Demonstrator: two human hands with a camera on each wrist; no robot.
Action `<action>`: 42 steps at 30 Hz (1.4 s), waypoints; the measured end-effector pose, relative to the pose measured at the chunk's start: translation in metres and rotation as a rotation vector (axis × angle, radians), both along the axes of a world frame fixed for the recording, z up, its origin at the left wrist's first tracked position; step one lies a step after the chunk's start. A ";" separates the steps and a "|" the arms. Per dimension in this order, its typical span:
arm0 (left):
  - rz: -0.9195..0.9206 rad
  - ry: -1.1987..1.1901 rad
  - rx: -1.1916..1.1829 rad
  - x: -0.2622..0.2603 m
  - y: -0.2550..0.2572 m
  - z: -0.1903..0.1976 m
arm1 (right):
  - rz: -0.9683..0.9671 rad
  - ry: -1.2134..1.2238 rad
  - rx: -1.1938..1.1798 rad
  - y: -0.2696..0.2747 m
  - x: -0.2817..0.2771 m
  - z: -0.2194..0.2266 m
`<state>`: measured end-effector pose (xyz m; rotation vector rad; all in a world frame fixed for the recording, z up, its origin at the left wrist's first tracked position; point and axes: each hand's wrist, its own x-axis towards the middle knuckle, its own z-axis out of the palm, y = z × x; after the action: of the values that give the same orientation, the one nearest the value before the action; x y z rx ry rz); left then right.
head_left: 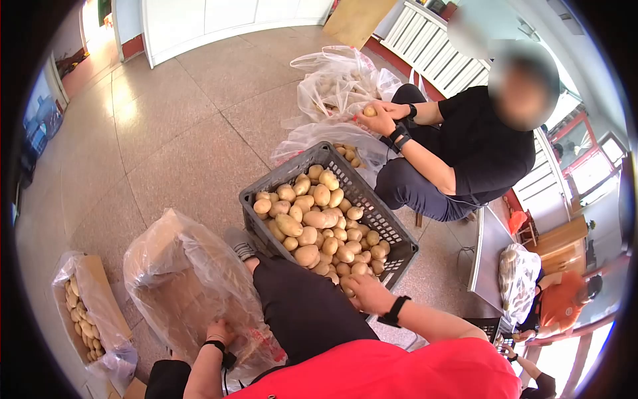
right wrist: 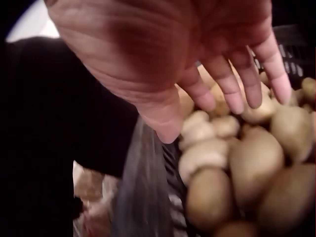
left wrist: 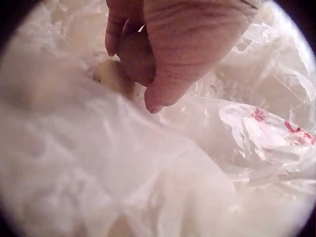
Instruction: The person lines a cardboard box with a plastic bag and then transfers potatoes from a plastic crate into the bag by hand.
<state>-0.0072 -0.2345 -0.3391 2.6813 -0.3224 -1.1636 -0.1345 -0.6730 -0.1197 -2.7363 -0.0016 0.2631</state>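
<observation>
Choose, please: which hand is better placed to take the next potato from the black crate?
Probably the right hand: it is open, with its fingers at the potatoes in the black crate. The left hand is down in the plastic-lined box, away from the crate, and holds a potato.

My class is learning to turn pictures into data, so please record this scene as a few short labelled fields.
Left hand: inside the plastic-lined box, gripping a potato
Right hand: over the crate, fingers extended, none curled round a potato
Crate: dark, slotted sides, heaped with loose potatoes
Second box: cardboard, plastic-lined, holding potatoes
Person opposite: black top, sitting low beside the crate, holding a potato
Floor: speckled tiles
</observation>
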 end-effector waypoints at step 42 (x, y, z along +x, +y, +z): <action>0.193 -0.303 -0.444 0.095 -0.016 0.124 | -0.092 -0.095 -0.030 -0.004 -0.009 -0.034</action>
<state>0.0882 -0.2503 -0.2155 2.4174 -0.3150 -0.5494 -0.1432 -0.6765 -0.1540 -2.7668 0.1030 0.1079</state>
